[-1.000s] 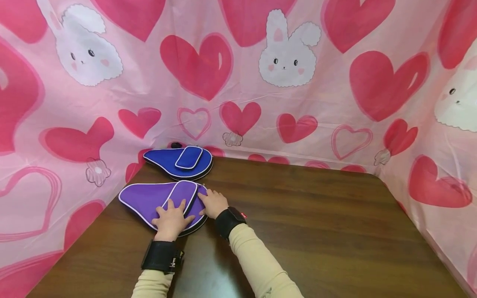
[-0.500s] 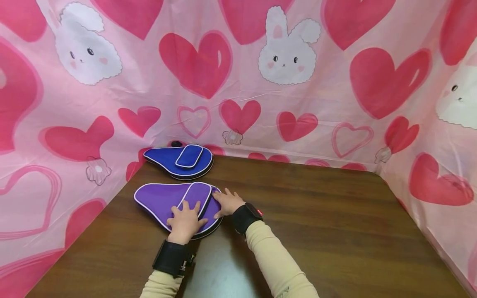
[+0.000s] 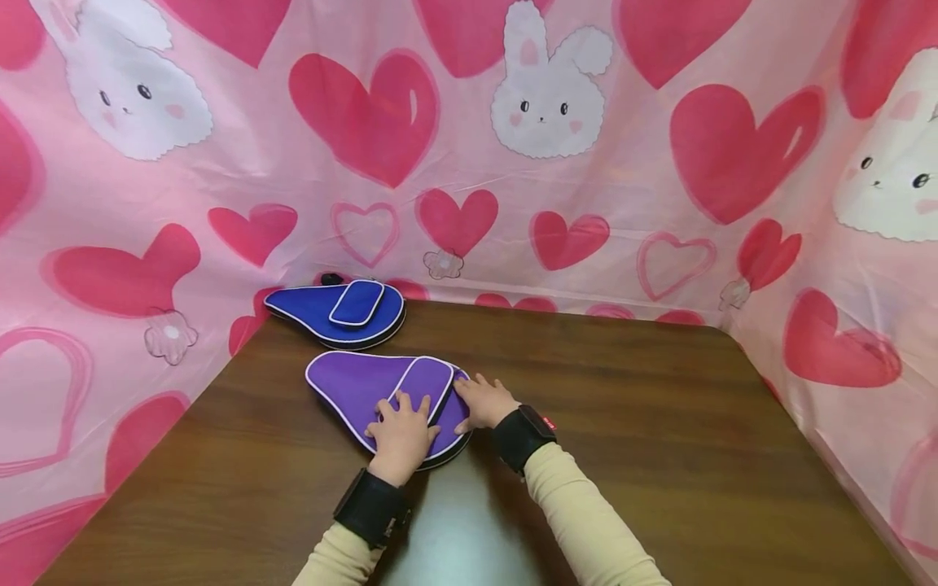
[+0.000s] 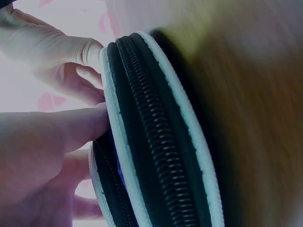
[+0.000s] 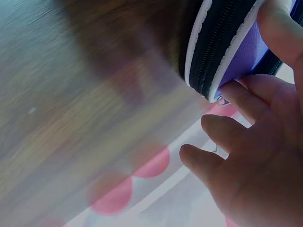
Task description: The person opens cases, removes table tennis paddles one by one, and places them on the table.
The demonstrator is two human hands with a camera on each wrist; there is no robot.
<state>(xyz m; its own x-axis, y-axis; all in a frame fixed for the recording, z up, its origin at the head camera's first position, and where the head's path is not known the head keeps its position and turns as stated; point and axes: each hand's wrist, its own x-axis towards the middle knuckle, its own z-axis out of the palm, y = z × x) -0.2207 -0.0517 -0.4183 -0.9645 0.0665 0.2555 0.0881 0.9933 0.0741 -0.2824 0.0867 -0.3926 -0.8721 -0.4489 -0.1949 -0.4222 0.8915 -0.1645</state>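
A purple table tennis bat case (image 3: 352, 378) with white piping lies flat on the wooden table, narrow end to the left and round end to the right. My left hand (image 3: 401, 439) rests on it with fingers spread over its pocket (image 3: 419, 389). At the round end, my right hand (image 3: 487, 403) touches the case with its fingers loosely extended. A black zip (image 4: 158, 137) runs round the case's side in the left wrist view. In the right wrist view, a small metal zip pull (image 5: 221, 100) shows beside my fingertips.
Behind it, at the table's back left, lies a blue bat case (image 3: 304, 308) of the same shape. A small black object (image 3: 332, 278) sits at the cloth behind that. Pink heart-and-rabbit cloth (image 3: 469, 146) walls the back and sides of the table (image 3: 623, 391).
The purple case has slid to the right across the table, with both hands moving along on it. The blue case stays in place while the head view shifts slightly.
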